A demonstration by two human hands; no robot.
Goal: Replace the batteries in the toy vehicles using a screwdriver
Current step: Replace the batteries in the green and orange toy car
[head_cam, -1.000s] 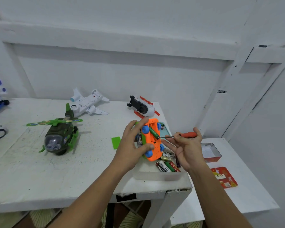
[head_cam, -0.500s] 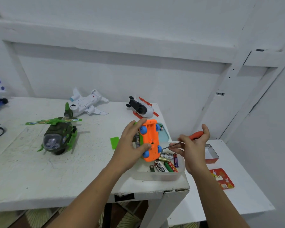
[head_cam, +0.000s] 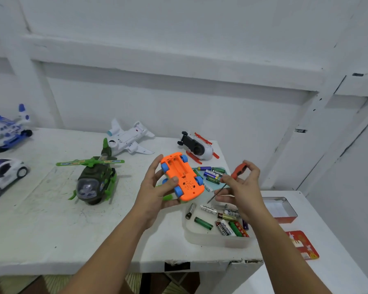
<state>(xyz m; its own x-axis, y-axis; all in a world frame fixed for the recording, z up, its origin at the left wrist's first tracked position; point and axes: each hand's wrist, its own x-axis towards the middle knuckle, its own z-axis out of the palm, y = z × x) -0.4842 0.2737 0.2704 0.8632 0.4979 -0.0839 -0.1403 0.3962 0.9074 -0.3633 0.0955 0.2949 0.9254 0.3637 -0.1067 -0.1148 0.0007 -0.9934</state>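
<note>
Here, the left hand [head_cam: 155, 194] is gripping the orange toy car [head_cam: 182, 176] wheels-up above the white table [head_cam: 51, 230], thumb pressing beside a blue wheel, its battery bay lying uncovered. At the car's three o'clock, the right hand [head_cam: 242, 187] is pinching a red-handled screwdriver [head_cam: 218, 193], tip pointing toward seven o'clock, apart from the car. Loose batteries [head_cam: 225, 227] are lying in a clear tray [head_cam: 217, 241] at the car's five o'clock.

A plain home workroom is suggested: white-painted walls [head_cam: 179, 102] are seen beyond the fingers [head_cam: 154, 169], a worn white table [head_cam: 40, 230] with toy vehicles [head_cam: 94, 179] left of them.
</note>
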